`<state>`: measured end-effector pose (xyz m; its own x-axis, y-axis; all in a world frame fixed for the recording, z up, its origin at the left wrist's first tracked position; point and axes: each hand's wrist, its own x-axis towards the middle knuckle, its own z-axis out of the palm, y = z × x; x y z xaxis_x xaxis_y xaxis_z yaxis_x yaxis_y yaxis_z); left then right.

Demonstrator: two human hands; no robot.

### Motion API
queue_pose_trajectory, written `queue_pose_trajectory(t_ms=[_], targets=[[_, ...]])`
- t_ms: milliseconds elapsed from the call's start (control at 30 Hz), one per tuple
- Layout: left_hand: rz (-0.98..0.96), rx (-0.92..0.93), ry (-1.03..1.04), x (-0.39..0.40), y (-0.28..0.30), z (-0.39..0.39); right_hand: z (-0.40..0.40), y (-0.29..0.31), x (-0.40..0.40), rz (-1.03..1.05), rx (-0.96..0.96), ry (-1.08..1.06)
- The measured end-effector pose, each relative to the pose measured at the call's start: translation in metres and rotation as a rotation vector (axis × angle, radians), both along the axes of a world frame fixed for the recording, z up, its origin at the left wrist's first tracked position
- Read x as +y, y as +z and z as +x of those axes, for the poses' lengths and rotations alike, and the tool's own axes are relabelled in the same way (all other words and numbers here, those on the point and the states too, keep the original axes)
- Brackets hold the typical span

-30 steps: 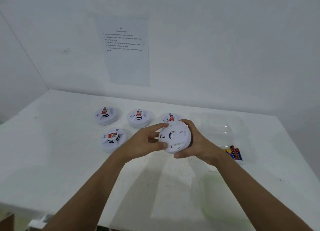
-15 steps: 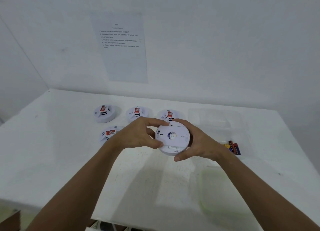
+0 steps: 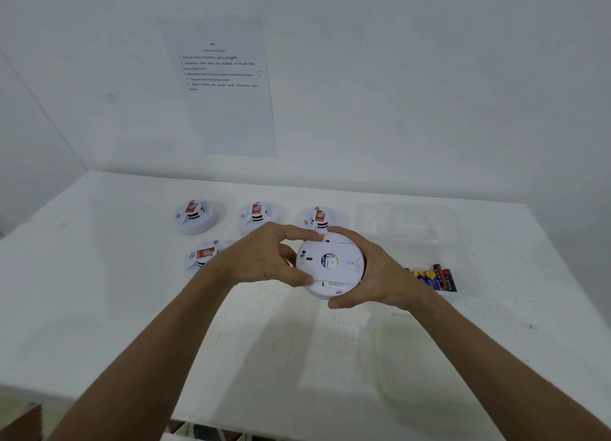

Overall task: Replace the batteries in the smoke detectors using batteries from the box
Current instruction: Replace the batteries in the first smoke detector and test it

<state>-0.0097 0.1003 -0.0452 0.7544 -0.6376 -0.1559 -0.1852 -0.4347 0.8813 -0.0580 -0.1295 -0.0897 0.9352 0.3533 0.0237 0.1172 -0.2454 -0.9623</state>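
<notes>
A white round smoke detector (image 3: 330, 267) is held above the middle of a white tabletop (image 3: 99, 308), with its flat back turned up toward the camera. It is gripped from both sides. The left hand (image 3: 264, 258) is curled round its left edge, thumb pressed on the near rim and fingers hooked over the far rim. The right hand (image 3: 377, 275) is cupped round its right edge, thumb at the near rim and forefinger over the top. A small round label and a few slots can be seen on the back; no open battery compartment is shown.

Four more smoke detectors are set on the tabletop behind the hands, face up, each with a red tag. Three are in a back row: the far-left detector (image 3: 195, 216), the middle detector (image 3: 256, 217) and the far-right detector (image 3: 317, 218). A fourth detector (image 3: 205, 257) lies nearer, partly hidden behind the left wrist.

To the right, a clear plastic box (image 3: 406, 225) is placed on the tabletop, and batteries (image 3: 436, 277) in red, yellow and blue are gathered at its near end, just beyond the right wrist. A clear lid with a green rim (image 3: 416, 364) is laid nearer the camera. A printed instruction sheet (image 3: 224, 86) is fixed to the wall.

The step in hand appears to be the opening of the held detector, probably by twisting the back plate against the body. For the next move, opposing turns from the two hands would likely be needed until the cover is released and the old battery is exposed.
</notes>
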Motion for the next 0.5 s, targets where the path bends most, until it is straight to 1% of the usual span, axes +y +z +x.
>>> queue_pose_trajectory(t_ms=[267,400,500], targets=[[0.009,-0.086,0.031,-0.003,-0.004,-0.001,0.000,-0.001,0.002,-0.076,-0.084,-0.080],[0.028,-0.131,0.107,-0.007,-0.006,-0.003,0.001,-0.002,0.005,-0.093,-0.124,-0.125],[0.079,-0.191,0.170,-0.009,-0.010,-0.007,0.001,-0.003,0.007,-0.083,-0.121,-0.146]])
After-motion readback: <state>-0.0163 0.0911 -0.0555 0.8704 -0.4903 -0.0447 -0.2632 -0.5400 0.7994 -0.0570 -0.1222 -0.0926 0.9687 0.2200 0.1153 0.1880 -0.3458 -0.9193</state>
